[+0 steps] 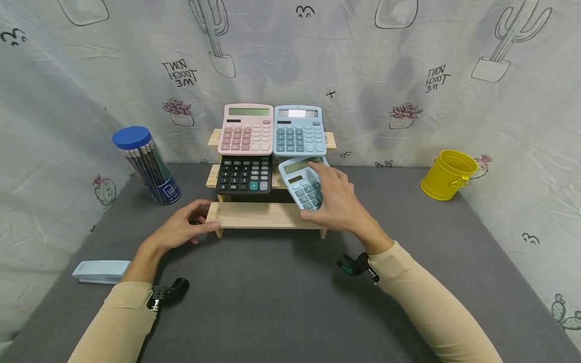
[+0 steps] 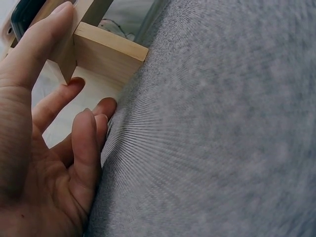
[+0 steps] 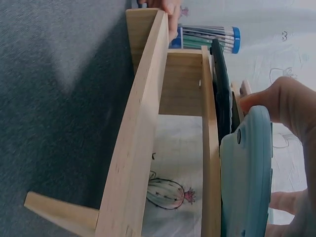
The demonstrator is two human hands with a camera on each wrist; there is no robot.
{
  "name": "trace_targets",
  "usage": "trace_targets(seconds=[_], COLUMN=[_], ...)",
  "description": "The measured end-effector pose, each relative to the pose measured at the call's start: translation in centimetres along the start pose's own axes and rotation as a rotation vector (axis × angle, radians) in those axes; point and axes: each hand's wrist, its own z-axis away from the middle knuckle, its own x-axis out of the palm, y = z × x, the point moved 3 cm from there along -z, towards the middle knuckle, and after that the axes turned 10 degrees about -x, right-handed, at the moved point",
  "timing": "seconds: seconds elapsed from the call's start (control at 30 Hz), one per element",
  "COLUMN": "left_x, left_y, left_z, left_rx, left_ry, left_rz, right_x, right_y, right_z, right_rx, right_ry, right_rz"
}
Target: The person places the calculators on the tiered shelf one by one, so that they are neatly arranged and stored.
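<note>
a grey felt-covered table [image 1: 281, 302] stands against a wrinkled white cloth backdrop [image 1: 363, 60] printed with cacti.

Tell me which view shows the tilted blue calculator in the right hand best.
The head view: the blue calculator shows its display and keys, tilted on the wooden stand, with the right hand gripping it. The right wrist view shows only its thin edge. The left wrist view does not show it.

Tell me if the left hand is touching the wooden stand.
Touching: the left wrist view shows the left hand with its thumb lying against the wooden stand.
</note>
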Motion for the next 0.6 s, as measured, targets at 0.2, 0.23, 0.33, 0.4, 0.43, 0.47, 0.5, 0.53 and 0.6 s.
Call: trace_targets(seconds=[0.2,0.23,0.33,0.4,0.43,0.47,0.5,0.53,0.6], left_x=[0.0,0.0,-0.1,0.0,0.0,0.0,0.0,0.0,0.0], left_y=[-0.1,-0.1,-0.1,-0.1,-0.1,-0.1,-0.2,-0.2,-0.2], left_z=[-0.1,-0.1,-0.1,-0.2,-0.2,-0.2,-0.2,-0.2,-0.1], left_rx=[0.009,0.011,0.010,0.007,0.006,0.005,0.005,0.004,0.004], left_ry=[-0.003,-0.003,0.001,0.001,0.000,-0.001,-0.002,-0.002,0.000], left_rz=[0.003,0.004,0.006,0.006,0.005,0.006,0.006,0.005,0.003], right_x=[0.5,0.6,0.9,1.1,1.1,1.1,1.1,1.0,0.8], right_y=[-0.5,-0.6,-0.7,-0.7,-0.7,-0.8,-0.7,-0.7,-0.6], right_z=[-1.0,-1.2,-1.5,-1.7,-1.8,-1.8,-1.9,-1.9,-1.8], right_rx=[0.053,0.062,0.080,0.089,0.092,0.093,0.092,0.087,0.063], right_ry=[0.001,0.002,0.004,0.001,-0.004,-0.014,-0.025,-0.037,-0.070], right_rz=[0.027,0.033,0.050,0.056,0.058,0.058,0.060,0.061,0.054])
